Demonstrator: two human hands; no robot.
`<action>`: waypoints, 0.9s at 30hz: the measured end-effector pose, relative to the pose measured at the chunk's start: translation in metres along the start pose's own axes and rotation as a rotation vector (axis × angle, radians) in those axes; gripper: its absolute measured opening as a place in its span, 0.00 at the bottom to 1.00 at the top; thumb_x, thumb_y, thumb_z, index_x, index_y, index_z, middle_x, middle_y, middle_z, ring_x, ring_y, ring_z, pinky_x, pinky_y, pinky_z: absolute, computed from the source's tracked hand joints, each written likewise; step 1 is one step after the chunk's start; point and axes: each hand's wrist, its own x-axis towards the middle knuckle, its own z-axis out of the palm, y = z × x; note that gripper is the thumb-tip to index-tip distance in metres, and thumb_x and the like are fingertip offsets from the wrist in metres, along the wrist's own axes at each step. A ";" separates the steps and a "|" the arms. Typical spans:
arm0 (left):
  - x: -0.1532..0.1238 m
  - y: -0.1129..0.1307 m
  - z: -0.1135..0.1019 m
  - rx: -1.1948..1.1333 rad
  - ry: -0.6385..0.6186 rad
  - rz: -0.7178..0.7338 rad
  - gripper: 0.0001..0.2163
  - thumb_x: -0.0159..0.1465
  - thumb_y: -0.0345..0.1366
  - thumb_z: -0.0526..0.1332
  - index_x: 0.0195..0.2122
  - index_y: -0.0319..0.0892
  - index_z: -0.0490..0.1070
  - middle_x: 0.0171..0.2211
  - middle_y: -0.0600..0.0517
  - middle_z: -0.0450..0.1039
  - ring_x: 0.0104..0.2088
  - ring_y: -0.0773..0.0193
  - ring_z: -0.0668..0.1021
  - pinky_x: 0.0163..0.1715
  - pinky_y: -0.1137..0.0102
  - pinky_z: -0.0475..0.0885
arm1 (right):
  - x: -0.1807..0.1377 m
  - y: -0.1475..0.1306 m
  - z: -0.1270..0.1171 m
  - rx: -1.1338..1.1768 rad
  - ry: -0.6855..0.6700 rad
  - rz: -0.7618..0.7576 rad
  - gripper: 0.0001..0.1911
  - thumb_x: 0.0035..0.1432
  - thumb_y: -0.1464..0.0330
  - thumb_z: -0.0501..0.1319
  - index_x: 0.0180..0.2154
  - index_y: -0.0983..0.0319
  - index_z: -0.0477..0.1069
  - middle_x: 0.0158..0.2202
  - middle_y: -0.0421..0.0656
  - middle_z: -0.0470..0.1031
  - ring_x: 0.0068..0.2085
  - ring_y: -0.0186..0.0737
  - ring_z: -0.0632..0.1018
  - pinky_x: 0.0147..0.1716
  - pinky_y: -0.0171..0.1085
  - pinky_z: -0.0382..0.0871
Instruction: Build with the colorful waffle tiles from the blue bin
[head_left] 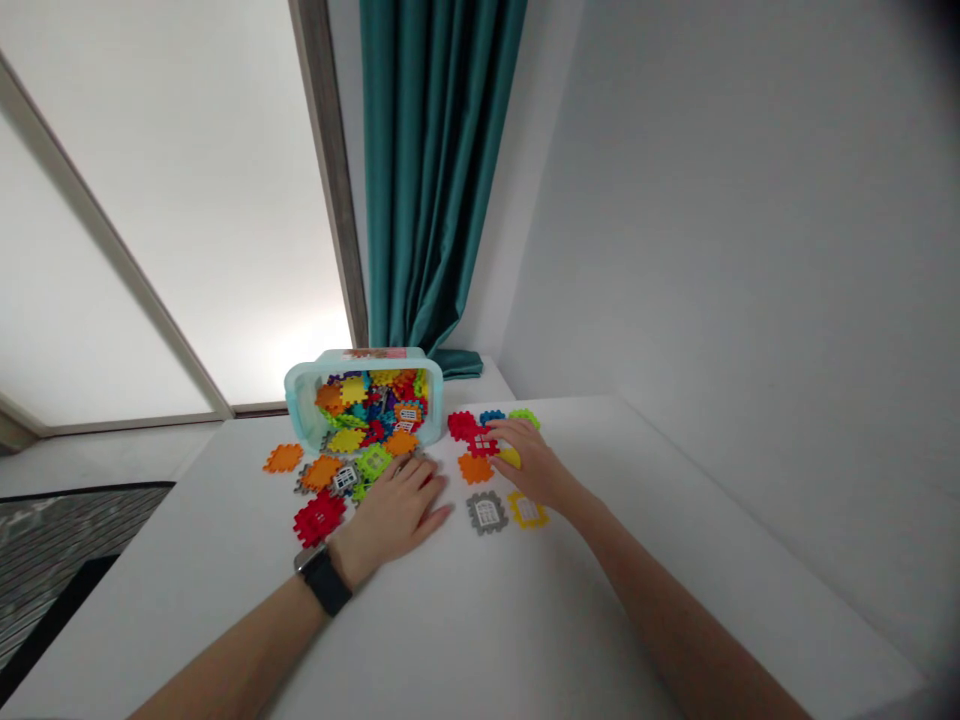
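My left hand (401, 505), with a dark watch on its wrist, lies palm down with its thumb spread. Its fingertips reach a lime-green window tile (374, 461) and other pieces in a loose pile; what lies under them is hidden. My right hand (534, 465) has its fingers and thumb closed at the edge of a red toothed window tile (482, 444). Around it lie a plain red tile (461, 425), an orange tile (475, 469), a partly covered yellow piece (511, 457), a grey window tile (487, 513) and a yellow window tile (528, 510).
A light-blue tub (300, 405) lies on its side at the back of the white table (420, 640), spilling colourful toothed tiles. An orange tile (283, 458) and a red tile (319, 518) are at the left. Behind hangs a green curtain (435, 180); a wall (712, 250) borders the right.
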 end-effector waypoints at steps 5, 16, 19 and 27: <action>-0.001 0.000 0.003 -0.009 -0.019 -0.024 0.13 0.71 0.42 0.57 0.53 0.44 0.71 0.53 0.44 0.73 0.55 0.51 0.73 0.59 0.52 0.64 | 0.017 0.022 0.005 0.038 -0.023 -0.008 0.11 0.59 0.70 0.63 0.45 0.58 0.73 0.52 0.49 0.77 0.55 0.50 0.75 0.57 0.55 0.65; 0.001 0.003 0.001 -0.008 -0.045 -0.060 0.13 0.69 0.37 0.57 0.54 0.44 0.72 0.55 0.43 0.73 0.56 0.50 0.72 0.59 0.50 0.66 | 0.054 0.050 0.023 0.037 -0.158 -0.011 0.12 0.58 0.69 0.65 0.45 0.58 0.73 0.53 0.47 0.77 0.54 0.49 0.74 0.57 0.52 0.66; 0.001 0.003 0.001 -0.006 -0.052 -0.060 0.13 0.69 0.36 0.57 0.54 0.45 0.72 0.55 0.43 0.73 0.56 0.50 0.73 0.59 0.49 0.66 | 0.058 0.051 0.028 0.044 -0.170 -0.012 0.12 0.59 0.69 0.65 0.45 0.59 0.74 0.53 0.47 0.77 0.54 0.50 0.74 0.57 0.53 0.66; 0.002 0.002 0.002 -0.022 -0.032 -0.057 0.13 0.68 0.35 0.57 0.53 0.44 0.72 0.55 0.43 0.73 0.56 0.49 0.73 0.59 0.49 0.67 | 0.059 0.053 0.032 0.085 -0.175 -0.010 0.12 0.59 0.70 0.64 0.46 0.58 0.74 0.52 0.46 0.77 0.55 0.49 0.74 0.56 0.52 0.67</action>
